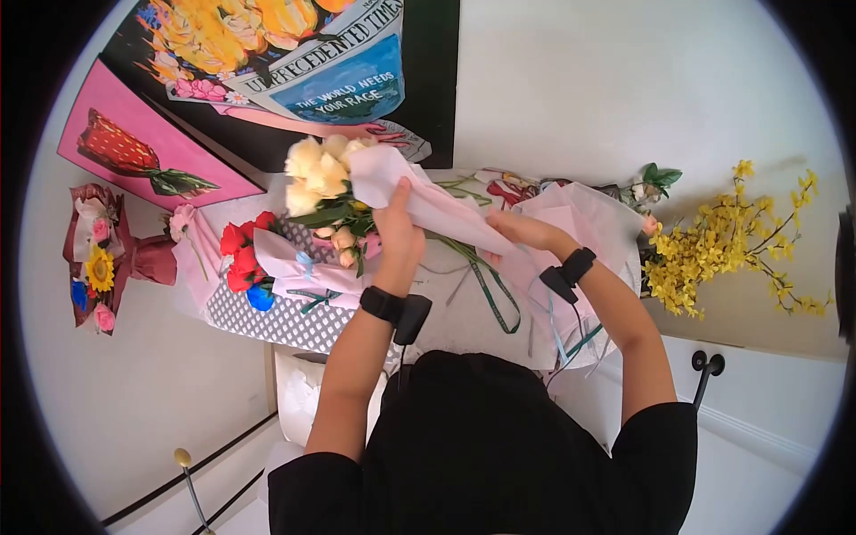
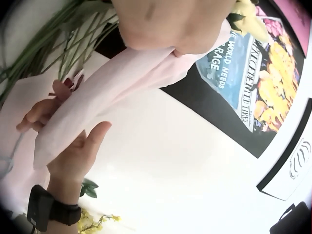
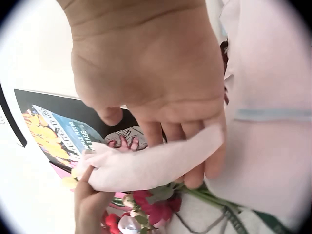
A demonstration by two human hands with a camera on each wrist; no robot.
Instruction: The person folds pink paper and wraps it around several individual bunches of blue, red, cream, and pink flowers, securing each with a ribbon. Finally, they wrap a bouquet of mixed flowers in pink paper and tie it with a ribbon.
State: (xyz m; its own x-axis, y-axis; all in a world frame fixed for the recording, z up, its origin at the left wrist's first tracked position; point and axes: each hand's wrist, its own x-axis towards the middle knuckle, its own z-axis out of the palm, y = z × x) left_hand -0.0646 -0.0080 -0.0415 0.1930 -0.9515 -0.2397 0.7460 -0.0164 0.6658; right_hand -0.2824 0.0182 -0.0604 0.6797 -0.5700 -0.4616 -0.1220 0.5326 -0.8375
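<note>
White table (image 1: 437, 308) across the middle of the frame, and the big flower painting (image 1: 343, 94) looms over it from the upper left. Loose pink sheets (image 1: 562, 236) sprawl right of centre, yellow-blossomed branches (image 1: 704, 254) fanning out at the far right. Now the centre: a folded length of pink paper (image 1: 446, 209), slanting above the table from the cream flowers (image 1: 319, 174) at upper left of centre down towards the right. Left hand (image 1: 399, 232) has it near the blooms, thumb over the paper, fingers clamped on it! Right hand (image 1: 533, 234) is at the lower end, fingers stretched out and close together behind the paper, thumb standing apart. Left of centre, red flowers (image 1: 242, 254) lie on the table, and just below the middle a dark green ribbon (image 1: 511, 329) curls in a loop.
</note>
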